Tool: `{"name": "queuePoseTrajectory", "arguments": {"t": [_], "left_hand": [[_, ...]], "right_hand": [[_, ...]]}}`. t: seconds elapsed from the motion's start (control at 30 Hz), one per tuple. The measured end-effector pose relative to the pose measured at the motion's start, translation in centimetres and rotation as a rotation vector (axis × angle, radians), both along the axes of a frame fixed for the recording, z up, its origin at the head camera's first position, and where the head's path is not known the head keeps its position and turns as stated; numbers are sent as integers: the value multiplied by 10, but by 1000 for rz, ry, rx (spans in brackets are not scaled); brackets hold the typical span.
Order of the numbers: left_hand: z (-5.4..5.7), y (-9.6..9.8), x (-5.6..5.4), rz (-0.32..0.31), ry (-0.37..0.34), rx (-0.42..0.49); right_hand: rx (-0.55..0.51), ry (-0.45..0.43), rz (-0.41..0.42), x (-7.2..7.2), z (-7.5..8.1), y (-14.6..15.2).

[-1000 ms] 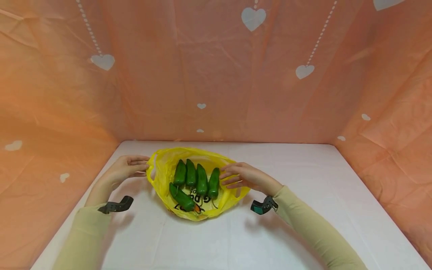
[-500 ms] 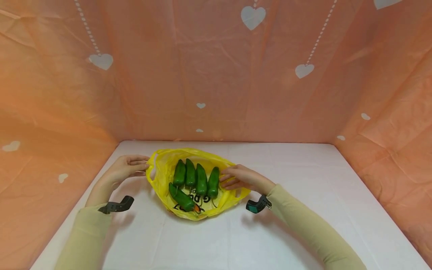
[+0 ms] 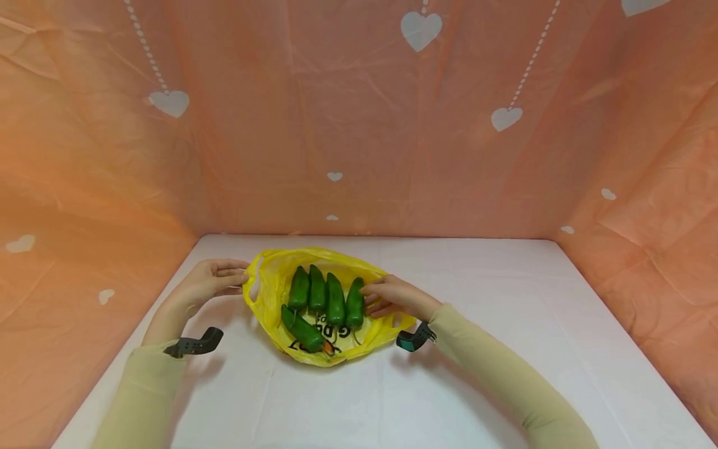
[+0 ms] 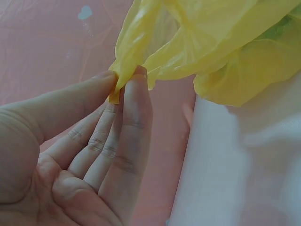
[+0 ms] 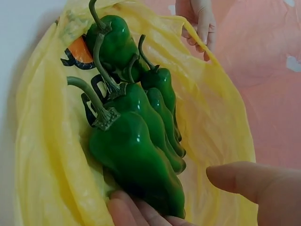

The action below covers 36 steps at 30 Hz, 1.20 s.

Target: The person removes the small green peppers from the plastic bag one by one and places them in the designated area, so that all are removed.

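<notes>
A yellow plastic carrier bag (image 3: 268, 302) lies with its mouth wide, several green peppers (image 3: 335, 299) inside it. My left hand (image 3: 204, 284) pinches the bag's handle between thumb and fingertips, seen closely in the left wrist view at the handle (image 4: 133, 52). My right hand (image 3: 401, 296) reaches into the bag at the rightmost pepper (image 3: 355, 305). In the right wrist view, its fingers (image 5: 123, 212) lie against the near pepper (image 5: 136, 150), while the thumb (image 5: 240, 181) stands apart from it. One pepper (image 3: 303, 329) lies slanted in front of the upright row.
The bag rests on a white-covered table (image 3: 482, 280). Orange cloth walls (image 3: 359, 125) with white hearts rise at the back and both sides. A dark strap device sits on each wrist (image 3: 193, 343).
My right hand has moved left and further into the bag, up to the rightmost pepper. The left hand keeps its place at the handle.
</notes>
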<state>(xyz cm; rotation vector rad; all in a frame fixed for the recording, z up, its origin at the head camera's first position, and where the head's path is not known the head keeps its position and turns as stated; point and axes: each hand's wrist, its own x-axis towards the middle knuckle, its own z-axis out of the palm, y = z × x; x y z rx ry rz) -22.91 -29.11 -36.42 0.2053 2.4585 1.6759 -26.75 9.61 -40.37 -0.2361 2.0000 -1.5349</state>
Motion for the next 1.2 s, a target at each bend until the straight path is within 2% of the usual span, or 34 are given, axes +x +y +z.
{"name": "queuePoseTrajectory", "arguments": {"t": [0.27,0.53,0.8,1.2], "left_hand": [[-4,0,0,-1,-21,21],[-4,0,0,10,-27,28],[-4,0,-1,8,-18,7],[-4,1,-2,13,-17,8]], "right_hand": [[74,52,2,-5,0,-10],[106,47,-59,-8,-4,-18],[114,20,-120,-6,-5,-23],[92,9,-114,-6,-5,-23]]}}
